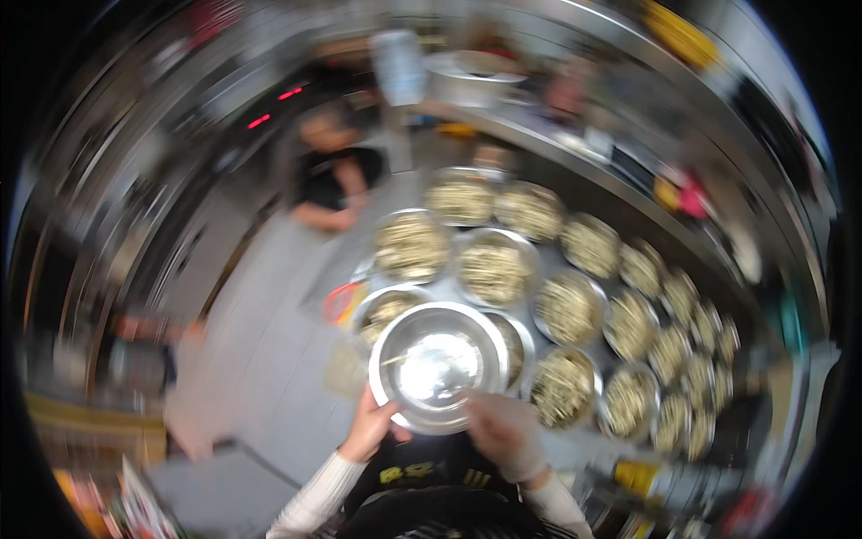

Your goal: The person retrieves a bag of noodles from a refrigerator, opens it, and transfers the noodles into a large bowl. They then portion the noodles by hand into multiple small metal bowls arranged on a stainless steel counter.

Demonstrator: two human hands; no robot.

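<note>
My left hand (369, 423) grips the near-left rim of a shiny stainless-steel bowl (438, 367), thumb over the edge. Inside that bowl, a single pale strip (396, 360) lies on the left wall; the rest looks bare and mirrors bright light. Blurred by motion, my right hand (504, 431) wears a clear plastic glove and overlaps the bowl's near-right rim. Whether its fingers hold the rim cannot be made out. Just beyond the held bowl, another steel bowl (387, 313) contains pale strips of food and is partly hidden by it.
Several steel bowls of pale food strips, such as this one (497, 269), cover the metal table (465, 236) ahead and right. A person (337, 168) in black stands past its far-left corner. An orange-red ring-shaped object (342, 303) lies near the left edge. Tiled floor (262, 323) extends left.
</note>
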